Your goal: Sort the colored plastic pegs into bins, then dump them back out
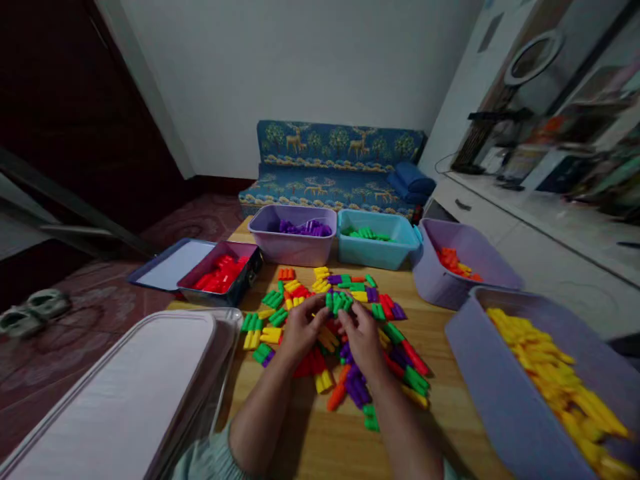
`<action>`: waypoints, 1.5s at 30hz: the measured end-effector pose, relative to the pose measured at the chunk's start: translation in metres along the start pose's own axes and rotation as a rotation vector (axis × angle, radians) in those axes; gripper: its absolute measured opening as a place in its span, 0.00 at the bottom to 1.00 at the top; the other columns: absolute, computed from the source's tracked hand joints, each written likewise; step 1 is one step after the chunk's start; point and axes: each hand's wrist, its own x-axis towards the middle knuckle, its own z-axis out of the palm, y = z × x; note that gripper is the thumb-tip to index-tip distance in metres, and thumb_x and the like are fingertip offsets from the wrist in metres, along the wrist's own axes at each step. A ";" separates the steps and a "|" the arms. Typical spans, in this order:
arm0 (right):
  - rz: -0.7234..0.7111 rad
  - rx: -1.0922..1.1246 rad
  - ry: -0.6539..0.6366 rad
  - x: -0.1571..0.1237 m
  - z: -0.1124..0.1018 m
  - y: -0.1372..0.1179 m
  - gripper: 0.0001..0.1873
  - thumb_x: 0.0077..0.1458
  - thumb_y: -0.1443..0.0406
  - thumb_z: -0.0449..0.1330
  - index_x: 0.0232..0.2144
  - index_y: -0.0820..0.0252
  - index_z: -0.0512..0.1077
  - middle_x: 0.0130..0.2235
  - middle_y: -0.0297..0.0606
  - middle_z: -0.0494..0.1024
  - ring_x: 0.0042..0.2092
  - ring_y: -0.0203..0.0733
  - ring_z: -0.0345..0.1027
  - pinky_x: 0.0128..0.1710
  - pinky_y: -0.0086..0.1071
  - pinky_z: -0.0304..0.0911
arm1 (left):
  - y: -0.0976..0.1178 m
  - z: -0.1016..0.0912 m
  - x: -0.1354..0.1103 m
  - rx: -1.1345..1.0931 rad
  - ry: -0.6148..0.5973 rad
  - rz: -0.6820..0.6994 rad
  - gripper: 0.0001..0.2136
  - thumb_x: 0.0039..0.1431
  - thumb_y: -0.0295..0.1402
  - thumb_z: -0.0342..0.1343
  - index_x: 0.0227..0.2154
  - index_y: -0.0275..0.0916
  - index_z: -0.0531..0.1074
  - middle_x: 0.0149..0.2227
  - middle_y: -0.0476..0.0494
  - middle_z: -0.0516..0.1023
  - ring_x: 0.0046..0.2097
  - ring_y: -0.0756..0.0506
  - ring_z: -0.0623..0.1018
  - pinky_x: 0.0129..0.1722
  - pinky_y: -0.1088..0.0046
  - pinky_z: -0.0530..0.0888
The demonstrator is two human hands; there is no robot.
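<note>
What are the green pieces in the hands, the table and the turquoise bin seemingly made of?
Green pieces: likely plastic, smooth, uniformly coloured, with rounded moulded shapes. Table: wood or laminate, satin-looking, with brown grain. Turquoise bin: probably plastic, smooth, with rounded corners.

Head camera: here we are, worn up high, above the table [325,433] from its near side
Facing: forward and down, past the far edge to the sofa [320,190] and wall [280,60]
Nearness: close, left hand [303,328] and right hand [364,335] mid-frame
Sweep: wide, dark door [75,100] left, white cabinet [500,233] right
</note>
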 end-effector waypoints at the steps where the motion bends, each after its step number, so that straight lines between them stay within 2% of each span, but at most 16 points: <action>1: -0.026 -0.020 0.015 0.001 0.000 0.002 0.26 0.56 0.56 0.54 0.55 0.60 0.67 0.39 0.42 0.77 0.33 0.41 0.72 0.28 0.32 0.69 | 0.000 0.000 0.000 0.018 0.013 -0.001 0.15 0.57 0.35 0.56 0.47 0.37 0.74 0.45 0.41 0.80 0.46 0.43 0.79 0.47 0.68 0.74; 5: -0.071 -0.056 0.050 0.002 0.002 0.005 0.24 0.54 0.58 0.57 0.53 0.58 0.70 0.37 0.40 0.79 0.34 0.42 0.72 0.33 0.34 0.70 | 0.000 -0.002 0.001 0.068 0.059 -0.004 0.15 0.56 0.35 0.56 0.46 0.36 0.75 0.43 0.41 0.81 0.44 0.43 0.79 0.46 0.67 0.74; 10: 0.005 0.004 0.024 0.001 0.002 -0.001 0.22 0.52 0.58 0.60 0.47 0.62 0.71 0.37 0.42 0.79 0.34 0.44 0.74 0.34 0.35 0.70 | 0.001 -0.002 0.002 0.086 0.090 -0.014 0.16 0.56 0.36 0.57 0.45 0.36 0.75 0.40 0.41 0.81 0.41 0.43 0.80 0.42 0.68 0.75; 17: 0.018 0.051 0.031 0.000 0.001 -0.003 0.17 0.48 0.59 0.63 0.40 0.61 0.71 0.38 0.41 0.79 0.39 0.45 0.74 0.40 0.36 0.69 | 0.005 -0.002 0.002 0.142 0.089 0.015 0.15 0.56 0.35 0.57 0.44 0.35 0.76 0.41 0.40 0.81 0.43 0.43 0.80 0.44 0.68 0.75; 21: 0.051 0.069 0.023 0.000 0.001 -0.002 0.20 0.48 0.60 0.62 0.43 0.61 0.71 0.37 0.40 0.79 0.37 0.45 0.74 0.37 0.35 0.70 | 0.007 -0.002 0.001 0.187 0.077 0.018 0.15 0.56 0.35 0.56 0.44 0.34 0.76 0.42 0.39 0.81 0.43 0.43 0.79 0.43 0.69 0.75; 25: 0.108 0.094 -0.003 0.001 0.002 -0.002 0.24 0.48 0.62 0.60 0.49 0.63 0.70 0.32 0.38 0.78 0.32 0.43 0.73 0.31 0.34 0.70 | 0.007 -0.002 0.002 0.213 0.090 0.013 0.14 0.56 0.35 0.56 0.44 0.34 0.76 0.41 0.39 0.81 0.42 0.43 0.79 0.42 0.68 0.75; 29: 0.146 0.120 -0.014 0.002 0.002 -0.002 0.29 0.46 0.66 0.57 0.53 0.66 0.68 0.27 0.35 0.77 0.29 0.42 0.73 0.29 0.33 0.70 | 0.004 -0.003 0.003 0.211 0.108 0.011 0.14 0.56 0.35 0.56 0.43 0.35 0.76 0.42 0.40 0.81 0.43 0.43 0.79 0.44 0.67 0.74; 33: 0.156 0.140 -0.028 0.002 0.004 -0.002 0.29 0.45 0.66 0.56 0.52 0.66 0.69 0.29 0.37 0.78 0.29 0.42 0.74 0.28 0.32 0.69 | 0.003 -0.005 0.004 0.211 0.144 0.004 0.13 0.56 0.35 0.56 0.42 0.36 0.76 0.41 0.40 0.81 0.43 0.44 0.79 0.43 0.68 0.74; 40: 0.162 0.166 -0.026 0.001 0.008 0.000 0.31 0.46 0.63 0.59 0.54 0.65 0.67 0.31 0.37 0.78 0.30 0.41 0.74 0.29 0.32 0.70 | -0.001 -0.004 0.003 0.122 0.161 -0.053 0.13 0.54 0.37 0.59 0.40 0.35 0.75 0.34 0.42 0.81 0.34 0.46 0.79 0.34 0.73 0.74; 45: 0.166 0.219 -0.019 0.001 0.006 -0.001 0.22 0.45 0.62 0.62 0.45 0.62 0.71 0.30 0.35 0.77 0.29 0.40 0.73 0.27 0.31 0.69 | -0.003 -0.003 0.003 0.107 0.132 -0.047 0.13 0.54 0.38 0.59 0.39 0.36 0.76 0.37 0.42 0.80 0.36 0.45 0.79 0.37 0.72 0.75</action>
